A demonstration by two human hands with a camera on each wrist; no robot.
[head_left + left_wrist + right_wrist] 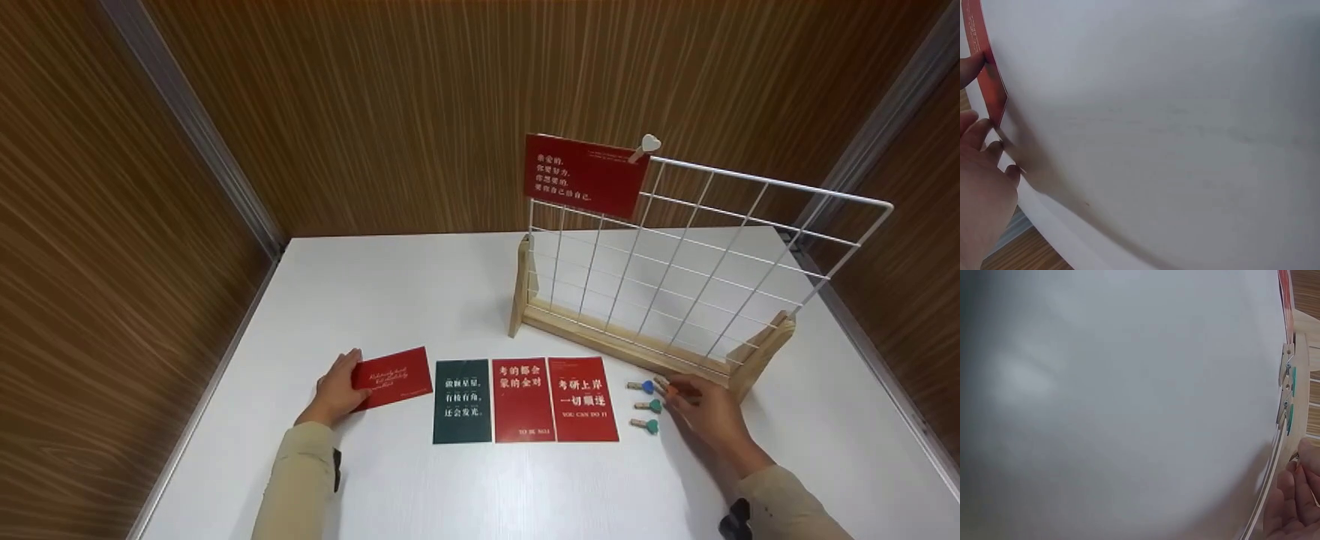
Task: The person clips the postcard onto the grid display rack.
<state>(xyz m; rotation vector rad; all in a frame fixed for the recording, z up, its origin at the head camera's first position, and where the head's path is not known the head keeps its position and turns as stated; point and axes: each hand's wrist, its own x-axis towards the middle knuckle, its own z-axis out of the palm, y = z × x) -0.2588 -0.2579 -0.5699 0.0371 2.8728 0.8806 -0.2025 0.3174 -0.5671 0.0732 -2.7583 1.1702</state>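
Note:
My left hand (339, 391) pinches the left end of a red card (396, 379) with pale script, thumb on top; the left wrist view shows the thumb and the card's edge (995, 93). At the right, my right hand (706, 411) pinches a small wooden clothespin with an orange-red end (663, 386). Beside it lie a clothespin with a blue heart (641, 386) and two with green hearts, an upper one (648, 406) and a lower one (644, 426). In the right wrist view my fingers (1297, 495) mostly hide the held clothespin.
A white wire grid (697, 255) stands on a wooden base (622, 343) behind the right hand. A white heart clothespin (646, 146) fixes a red card (585, 176) at its upper left. One green card (462, 401) and two red cards (523, 409) lie in a row.

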